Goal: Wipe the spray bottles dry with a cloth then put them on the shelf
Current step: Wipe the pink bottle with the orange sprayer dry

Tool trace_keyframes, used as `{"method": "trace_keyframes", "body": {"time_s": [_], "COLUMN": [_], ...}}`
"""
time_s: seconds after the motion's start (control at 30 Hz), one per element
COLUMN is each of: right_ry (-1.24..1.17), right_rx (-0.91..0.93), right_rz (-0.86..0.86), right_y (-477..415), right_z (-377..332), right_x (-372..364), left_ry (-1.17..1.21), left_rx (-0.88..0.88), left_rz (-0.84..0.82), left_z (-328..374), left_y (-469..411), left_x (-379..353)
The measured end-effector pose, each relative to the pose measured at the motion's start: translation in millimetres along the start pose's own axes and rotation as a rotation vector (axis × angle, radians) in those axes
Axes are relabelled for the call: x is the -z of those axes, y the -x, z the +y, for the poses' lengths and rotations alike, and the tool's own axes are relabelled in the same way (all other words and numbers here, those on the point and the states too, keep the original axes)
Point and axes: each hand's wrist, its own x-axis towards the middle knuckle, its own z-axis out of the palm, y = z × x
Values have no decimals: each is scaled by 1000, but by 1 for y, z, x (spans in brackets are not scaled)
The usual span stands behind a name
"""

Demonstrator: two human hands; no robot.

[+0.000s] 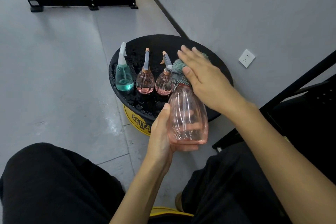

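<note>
Surface: wet round black desk (154, 45), set on a grey floor.
Bottle: pink spray bottle (189, 114), gripped round its base by the left hand (160, 138) over the desk's near edge.
Cloth: cloth (177, 68) is pressed on the bottle's head by the flat right hand (203, 74).
Method: the bottle is best turned so the neck is dried all round.

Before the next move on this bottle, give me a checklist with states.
1. Left hand grips the held pink bottle round its body: ok.
2. Cloth covers its spray head, right hand pressing on it: ok.
3. Held bottle's body dry: cannot tell.
4. Table top dry for setting it down: not ok, water drops everywhere.
5. Teal bottle, middle pink bottle, rightmost standing pink bottle upright on table: ok.
6. Shelf in view: cannot tell.
</note>
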Motion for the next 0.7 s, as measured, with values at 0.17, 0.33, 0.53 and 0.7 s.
{"method": "trace_keyframes", "body": {"time_s": [0.17,0.33,0.53,0.7], "right_ry": [-30,-20,-64,-49], "right_rx": [174,50,17,201], "right_rz": [-81,29,32,-92], "right_y": [6,0,4,9], "right_z": [-2,21,6,-11], "right_x": [-2,8,0,0], "left_ry": [11,47,22,33], "left_rx": [-11,-30,2,8], "left_rz": [0,-11,-25,-36], "left_z": [-2,-2,-2,-3], "left_y": [0,0,0,0], "left_x": [3,4,1,3]}}
